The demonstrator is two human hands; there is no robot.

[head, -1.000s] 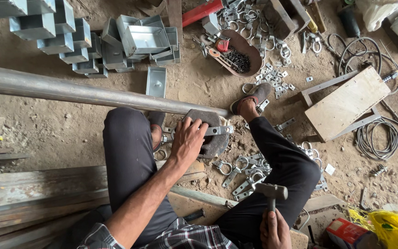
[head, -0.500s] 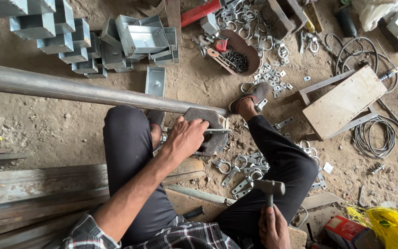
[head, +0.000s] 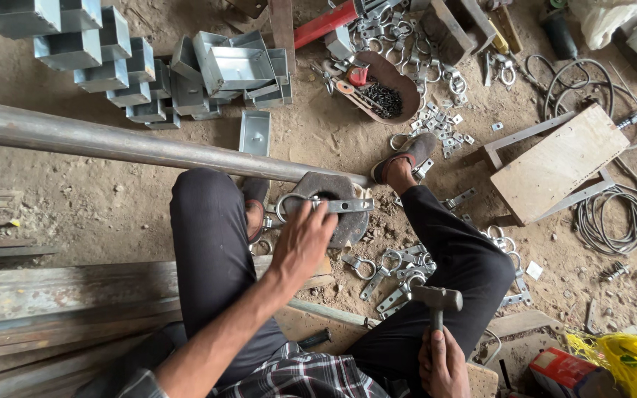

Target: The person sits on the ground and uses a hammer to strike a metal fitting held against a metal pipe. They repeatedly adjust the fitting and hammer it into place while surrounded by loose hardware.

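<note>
I sit on the ground with my knees apart. My left hand (head: pixel 305 239) grips a metal ring clamp (head: pixel 326 206) and holds it flat on a thick hexagonal steel block (head: pixel 348 225) between my feet. The clamp's strap end points right across the block's hole. Low at my right knee, my right hand (head: pixel 442 361) holds a hammer (head: pixel 436 301) by its handle, head up, well away from the block. A pile of similar ring clamps (head: pixel 388 269) lies on the dirt just right of the block.
A long steel pipe (head: pixel 112 141) crosses above my left leg. Folded sheet-metal boxes (head: pixel 105 59) are stacked at the top left. More clamps and a bowl of screws (head: pixel 385 96) lie at the top centre. A wooden board (head: pixel 558 162) and coiled wire (head: pixel 613 221) are right; planks (head: pixel 53 295) left.
My left hand has shifted slightly on the block and the clamp now lies with its strap pointing right. The hammer has stayed low in my right hand.
</note>
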